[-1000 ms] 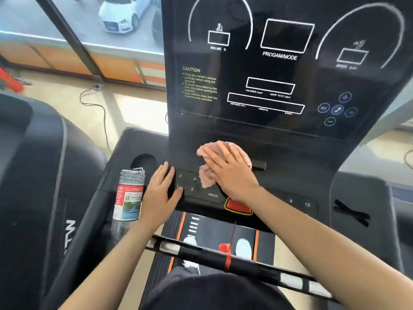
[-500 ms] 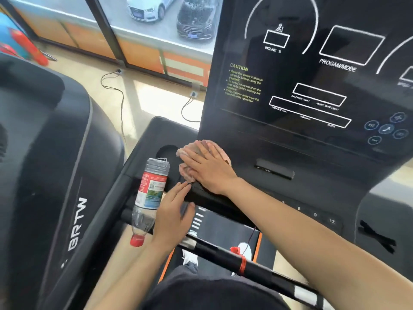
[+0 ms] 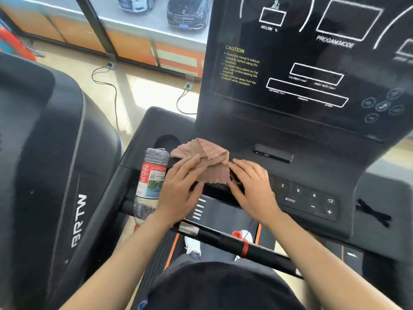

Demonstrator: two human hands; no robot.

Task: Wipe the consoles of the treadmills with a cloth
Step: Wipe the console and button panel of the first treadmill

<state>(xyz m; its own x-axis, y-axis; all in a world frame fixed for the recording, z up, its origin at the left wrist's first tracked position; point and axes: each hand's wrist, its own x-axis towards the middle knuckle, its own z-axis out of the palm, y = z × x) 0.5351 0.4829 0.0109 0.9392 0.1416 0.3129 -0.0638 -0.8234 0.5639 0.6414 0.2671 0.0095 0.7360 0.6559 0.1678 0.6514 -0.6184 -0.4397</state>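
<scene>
A pink cloth (image 3: 206, 156) is spread between my two hands over the lower left of the black treadmill console (image 3: 312, 135). My left hand (image 3: 178, 191) pinches the cloth's left part, fingers on top and thumb below. The cloth's right edge is held by my right hand (image 3: 253, 189), which hovers over the button strip just left of the number keypad (image 3: 308, 198). Above them rises the dark display panel (image 3: 301, 63), switched off.
A plastic water bottle (image 3: 152, 177) hangs cap-down against the outer edge of my left hand, beside a round cup holder (image 3: 166, 142). A neighbouring treadmill (image 3: 55, 175) fills the left. A black handlebar (image 3: 223, 239) crosses below my wrists. Cables run on the floor by the window.
My right hand stopped pressing the cloth flat and slid right. My left hand came up onto the cloth, so both hands now hold it. The view shifted left.
</scene>
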